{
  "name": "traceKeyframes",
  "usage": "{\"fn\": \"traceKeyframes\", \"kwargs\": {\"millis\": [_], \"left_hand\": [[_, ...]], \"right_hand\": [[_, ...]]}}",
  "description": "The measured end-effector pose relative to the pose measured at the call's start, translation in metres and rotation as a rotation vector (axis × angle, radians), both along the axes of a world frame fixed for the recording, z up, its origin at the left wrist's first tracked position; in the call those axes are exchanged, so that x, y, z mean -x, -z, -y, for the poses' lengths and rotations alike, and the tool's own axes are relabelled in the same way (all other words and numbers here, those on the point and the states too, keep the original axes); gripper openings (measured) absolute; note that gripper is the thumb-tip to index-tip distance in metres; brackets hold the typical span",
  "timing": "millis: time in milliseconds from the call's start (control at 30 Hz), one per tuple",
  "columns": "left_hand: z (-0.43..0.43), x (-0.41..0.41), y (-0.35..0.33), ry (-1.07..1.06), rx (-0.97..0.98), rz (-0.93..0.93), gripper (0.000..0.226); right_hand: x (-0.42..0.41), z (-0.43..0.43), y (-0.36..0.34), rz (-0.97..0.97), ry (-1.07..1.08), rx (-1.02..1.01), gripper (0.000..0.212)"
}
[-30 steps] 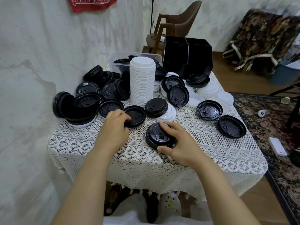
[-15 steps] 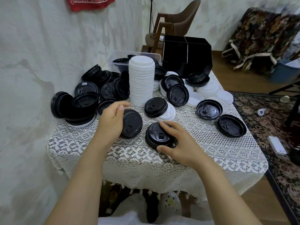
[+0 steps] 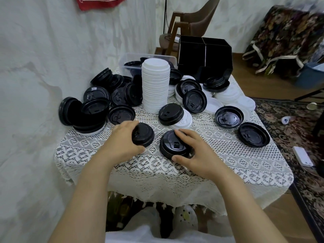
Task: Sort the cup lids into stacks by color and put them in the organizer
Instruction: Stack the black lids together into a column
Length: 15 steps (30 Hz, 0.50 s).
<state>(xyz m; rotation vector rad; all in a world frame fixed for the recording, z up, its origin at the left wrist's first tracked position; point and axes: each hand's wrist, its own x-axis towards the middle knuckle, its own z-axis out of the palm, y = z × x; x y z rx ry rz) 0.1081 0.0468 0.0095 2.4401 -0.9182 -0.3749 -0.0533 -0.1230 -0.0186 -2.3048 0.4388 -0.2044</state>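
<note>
Centre of frame: the black lid (image 3: 142,135), flat on the cloth a second ago, is now lifted and tilted in my left hand (image 3: 121,141), fingers curled round its rim. It sits just left of the short black stack (image 3: 173,144), which my right hand (image 3: 194,151) grips between thumb and fingers. I judge stacking comes next. The organizer (image 3: 205,57) stands upper centre.

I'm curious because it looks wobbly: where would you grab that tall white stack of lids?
Low on the white stack, coming from the near side, where the tablecloth is bare; black lids crowd its left and right. It is a tall column of loose lids, so gripping the top would probably lift only a few.
</note>
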Motion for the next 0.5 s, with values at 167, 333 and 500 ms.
{"fn": "traceKeyframes", "kwargs": {"millis": [167, 333, 500], "left_hand": [[0.005, 0.003, 0.0, 0.002, 0.064, 0.021, 0.085], [0.01, 0.006, 0.0, 0.025, 0.099, 0.038, 0.079], [0.01, 0.007, 0.0, 0.011, 0.151, 0.02, 0.081]], "right_hand": [[0.001, 0.0, -0.001, -0.005, -0.001, 0.01, 0.078], [0.0, -0.001, -0.002, -0.005, -0.003, 0.016, 0.078], [0.0, -0.001, -0.002, -0.004, -0.003, 0.017, 0.077]]}}
